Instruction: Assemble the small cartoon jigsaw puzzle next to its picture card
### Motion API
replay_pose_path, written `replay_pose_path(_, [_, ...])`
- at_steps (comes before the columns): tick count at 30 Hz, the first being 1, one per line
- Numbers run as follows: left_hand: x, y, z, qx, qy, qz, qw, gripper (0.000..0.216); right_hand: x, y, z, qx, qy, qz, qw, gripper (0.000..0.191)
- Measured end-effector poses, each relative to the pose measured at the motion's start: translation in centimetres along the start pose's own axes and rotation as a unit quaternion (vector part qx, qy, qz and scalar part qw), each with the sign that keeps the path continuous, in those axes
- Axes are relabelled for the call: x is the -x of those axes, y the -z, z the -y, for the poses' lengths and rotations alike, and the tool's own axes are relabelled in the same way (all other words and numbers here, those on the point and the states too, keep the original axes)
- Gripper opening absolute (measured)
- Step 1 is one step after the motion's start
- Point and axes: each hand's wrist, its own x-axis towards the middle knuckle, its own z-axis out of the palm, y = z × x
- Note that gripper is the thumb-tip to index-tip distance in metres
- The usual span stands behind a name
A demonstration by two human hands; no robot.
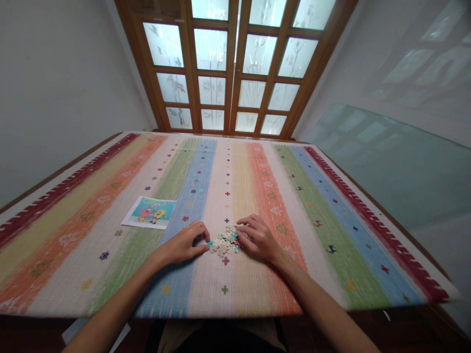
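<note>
A small pile of jigsaw puzzle pieces lies on the striped tablecloth, some showing pale backs and others coloured faces. At its left edge my left hand is closed, thumb and fingertips pinching a teal puzzle piece. My right hand rests over the pile's right side with its fingers apart and bent, the fingertips touching the pieces. What lies under those fingers is partly hidden. Left of the pile is a picture card with cartoon figures on a teal background.
One loose teal piece lies on the blue stripe beyond my left hand. Past the table's far edge stand wooden doors with frosted panes. A glass panel leans at the right. White paper shows below the near edge.
</note>
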Motion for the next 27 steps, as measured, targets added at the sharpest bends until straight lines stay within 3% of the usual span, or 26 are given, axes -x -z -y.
replay_pose_path(8, [-0.7, -0.3, -0.5, 0.033, 0.010, 0.002, 0.999, 0.006, -0.1, 0.1, 0.1, 0.009, 0.002, 0.006, 1.000, 0.014])
replay_pose_path(12, [-0.8, -0.3, -0.5, 0.006, -0.001, -0.003, 1.000, 0.016, -0.1, 0.1, 0.1, 0.009, 0.002, 0.004, 1.000, 0.014])
replay_pose_path(19, [-1.1, -0.1, -0.8, 0.019, 0.014, 0.004, 1.000, 0.011, 0.0, 0.0, 0.1, 0.005, -0.002, 0.010, 1.000, 0.016])
replay_pose_path(22, [-1.6, 1.2, -0.6, 0.039, 0.036, -0.017, 0.998, 0.014, 0.0, -0.1, 0.1, 0.004, -0.001, 0.009, 1.000, 0.016])
replay_pose_path(27, [-3.5, 5.5, 1.6, -0.004, 0.092, -0.122, 0.988, 0.020, -0.1, -0.1, 0.1, 0.009, 0.007, 0.009, 1.000, 0.017])
